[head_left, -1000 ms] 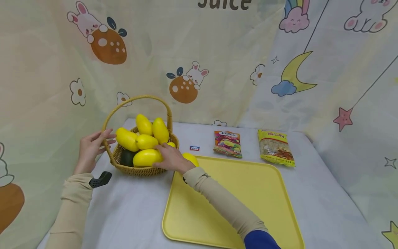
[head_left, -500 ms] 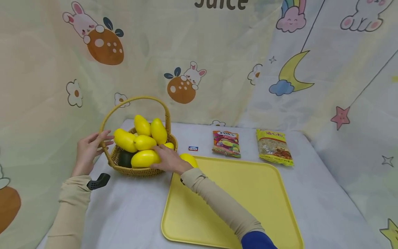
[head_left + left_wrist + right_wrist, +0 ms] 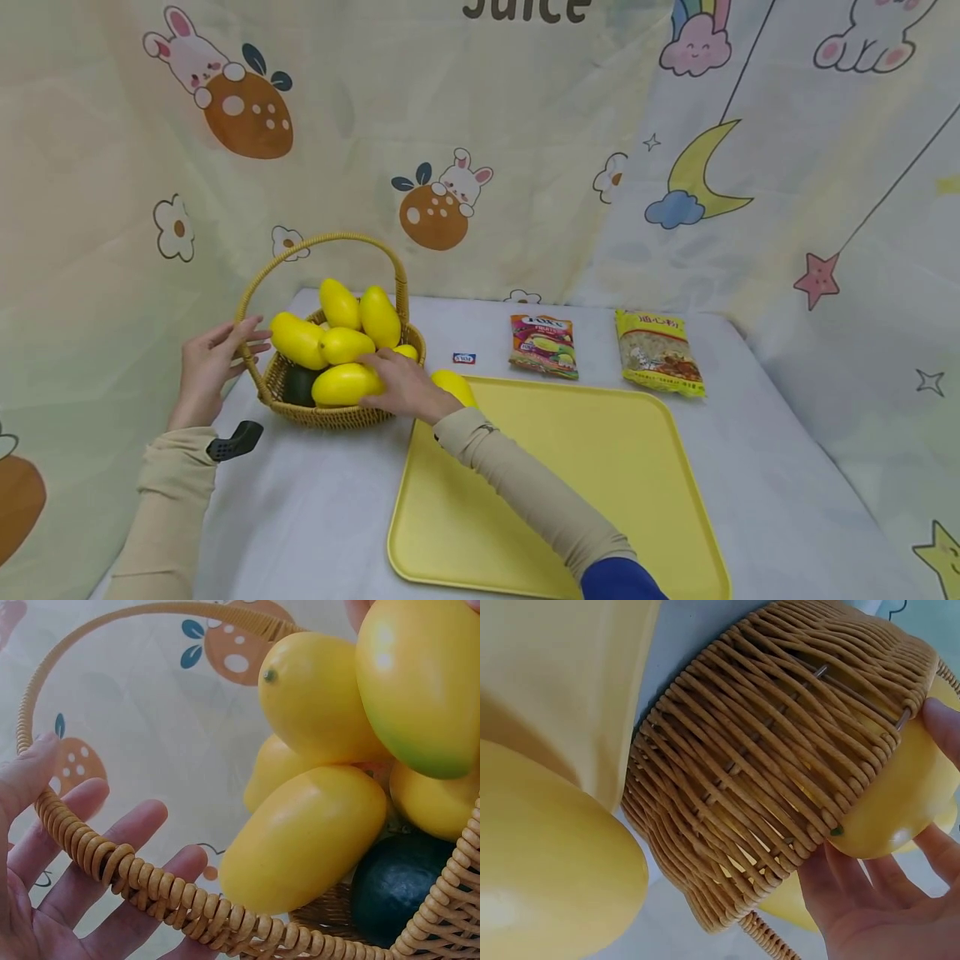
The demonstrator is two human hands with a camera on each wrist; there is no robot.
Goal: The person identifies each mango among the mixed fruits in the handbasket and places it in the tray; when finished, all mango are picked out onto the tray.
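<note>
Hands [image 3: 408, 387] at basket [image 3: 330, 418], left [image 3: 204, 375] spread, right gripping fruit [image 3: 346, 386]

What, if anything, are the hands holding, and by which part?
The right hand holds a yellow oval fruit by its right end in the head view. The left hand rests, fingers spread, at the handle of a tan wicker basket, not gripping it.

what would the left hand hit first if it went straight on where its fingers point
Likely the leftmost mango: the left hand has its fingers pointing toward it, past the handle. Depth is unclear, and the handle, close against the hand, could catch it first.
</note>
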